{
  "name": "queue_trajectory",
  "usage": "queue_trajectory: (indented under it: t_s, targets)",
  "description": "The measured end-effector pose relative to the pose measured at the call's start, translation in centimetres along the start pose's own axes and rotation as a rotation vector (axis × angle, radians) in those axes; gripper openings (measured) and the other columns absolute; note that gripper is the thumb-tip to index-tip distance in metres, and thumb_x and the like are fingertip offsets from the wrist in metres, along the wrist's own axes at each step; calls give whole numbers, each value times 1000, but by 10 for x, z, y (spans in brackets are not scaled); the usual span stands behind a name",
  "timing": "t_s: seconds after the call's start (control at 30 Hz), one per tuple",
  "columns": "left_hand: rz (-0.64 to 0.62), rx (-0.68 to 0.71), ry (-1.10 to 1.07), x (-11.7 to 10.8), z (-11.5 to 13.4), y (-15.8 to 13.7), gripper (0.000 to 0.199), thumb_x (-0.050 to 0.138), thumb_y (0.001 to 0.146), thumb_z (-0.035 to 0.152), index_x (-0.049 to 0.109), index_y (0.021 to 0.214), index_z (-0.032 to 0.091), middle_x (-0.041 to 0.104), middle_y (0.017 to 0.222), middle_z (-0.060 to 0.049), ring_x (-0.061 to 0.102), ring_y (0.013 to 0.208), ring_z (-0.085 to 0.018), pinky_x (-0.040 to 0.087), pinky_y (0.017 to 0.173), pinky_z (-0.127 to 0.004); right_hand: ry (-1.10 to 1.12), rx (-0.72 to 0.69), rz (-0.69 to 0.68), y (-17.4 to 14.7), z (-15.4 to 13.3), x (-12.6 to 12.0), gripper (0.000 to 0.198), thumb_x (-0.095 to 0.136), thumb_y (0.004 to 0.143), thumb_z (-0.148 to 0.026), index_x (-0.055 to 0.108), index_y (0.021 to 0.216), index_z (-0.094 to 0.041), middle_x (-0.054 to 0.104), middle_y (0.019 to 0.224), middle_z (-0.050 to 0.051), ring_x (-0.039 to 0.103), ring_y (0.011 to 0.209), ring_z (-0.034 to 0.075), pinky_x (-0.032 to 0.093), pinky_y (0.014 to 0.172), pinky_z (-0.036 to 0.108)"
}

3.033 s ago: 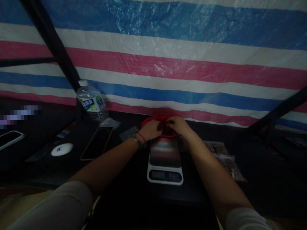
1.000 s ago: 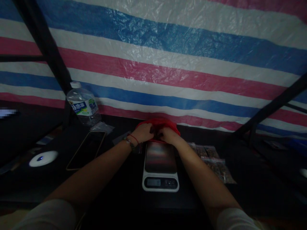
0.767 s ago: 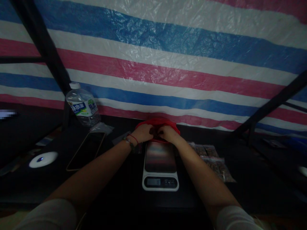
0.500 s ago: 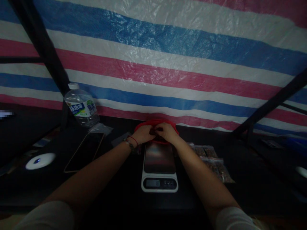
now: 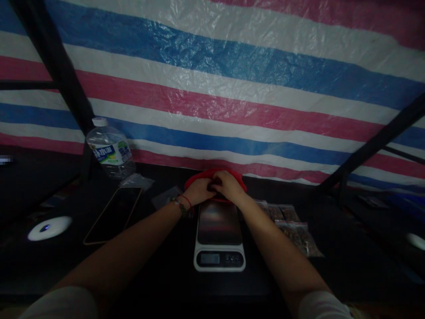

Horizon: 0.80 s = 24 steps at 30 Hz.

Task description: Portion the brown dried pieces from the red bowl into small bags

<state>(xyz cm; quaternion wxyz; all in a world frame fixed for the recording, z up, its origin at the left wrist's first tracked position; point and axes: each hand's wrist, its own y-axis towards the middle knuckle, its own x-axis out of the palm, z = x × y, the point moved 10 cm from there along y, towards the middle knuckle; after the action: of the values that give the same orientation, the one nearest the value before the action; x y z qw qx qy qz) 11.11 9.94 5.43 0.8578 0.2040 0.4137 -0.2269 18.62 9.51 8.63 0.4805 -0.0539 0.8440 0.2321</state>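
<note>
My left hand and my right hand meet over a red bag or bowl, whose exact kind is hard to tell in the dim light. Fingers on both hands are bent inward and closed at its opening. Something dark lies between them, too shadowed to name. Directly in front of the red thing is a white digital kitchen scale with a lit display. Small zip bags filled with brown bits lie beside my right forearm.
On the left are a phone, a white oval device, a clear plastic bottle and clear empty bags. Behind the dark table hangs a striped plastic sheet. Dark frame bars slant at both sides.
My hands stay at the red thing, their fingers shifting slightly. The whole view has tilted a little; the objects on the table keep their places.
</note>
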Motion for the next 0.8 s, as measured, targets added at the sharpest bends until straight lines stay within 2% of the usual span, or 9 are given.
queue_trajectory:
  t_s: [0.07, 0.13, 0.2, 0.3, 0.4, 0.53, 0.67, 0.8]
  targets:
    - [10, -22, 8, -1, -3, 0, 21, 64, 78, 30, 71, 91, 15, 73, 92, -8, 69, 88, -22, 50, 74, -29, 5, 5, -20, 0, 1, 2, 7, 71, 79, -18, 65, 82, -16, 65, 85, 4, 58, 80, 16, 42, 73, 26]
    - [27, -36, 15, -3, -4, 1, 21, 64, 79, 31, 70, 91, 15, 73, 93, -9, 68, 88, -23, 50, 74, -29, 20, -3, -51, 1, 0, 4, 7, 66, 85, -21, 65, 80, -16, 66, 82, 3, 58, 78, 15, 41, 72, 26]
    - [53, -38, 22, -7, -3, 0, 21, 64, 79, 29, 69, 94, 15, 73, 94, -9, 68, 88, -23, 50, 75, -29, 4, -5, -35, 0, -1, -3, 10, 60, 90, -22, 67, 85, -17, 68, 87, 4, 60, 83, 16, 42, 77, 26]
    - [118, 25, 26, -16, 7, -1, 23, 62, 78, 23, 67, 99, 16, 72, 100, -8, 67, 91, -21, 49, 78, -28, -67, 17, -6, -1, -3, -18, 20, 50, 91, -14, 70, 96, -16, 71, 102, 9, 62, 97, 19, 43, 87, 29]
    - [130, 49, 47, -22, 13, -3, 20, 61, 80, 25, 66, 98, 17, 71, 101, -8, 66, 91, -20, 49, 77, -27, -132, 56, -93, -4, 0, -20, 30, 46, 88, -8, 71, 103, -15, 72, 108, 11, 64, 102, 21, 43, 90, 28]
    - [52, -14, 131, -20, 6, -4, 20, 63, 78, 26, 67, 95, 16, 71, 97, -9, 66, 88, -21, 48, 75, -27, -233, 111, -209, -7, 8, -13, 30, 48, 87, -10, 73, 102, -15, 73, 107, 12, 66, 100, 23, 44, 89, 29]
    - [43, -12, 147, -26, 5, -3, 24, 63, 78, 27, 67, 99, 16, 71, 98, -10, 66, 89, -21, 48, 78, -27, -301, 142, -264, -9, 16, 0, 28, 50, 87, -11, 73, 104, -13, 72, 110, 14, 66, 100, 24, 45, 87, 30]
    - [6, -6, 166, -31, 13, -5, 20, 61, 77, 23, 68, 94, 16, 72, 94, -9, 66, 86, -21, 48, 76, -28, -264, 75, -366, -14, 16, 26, 30, 56, 87, -16, 69, 115, -13, 69, 118, 16, 64, 107, 25, 45, 91, 31]
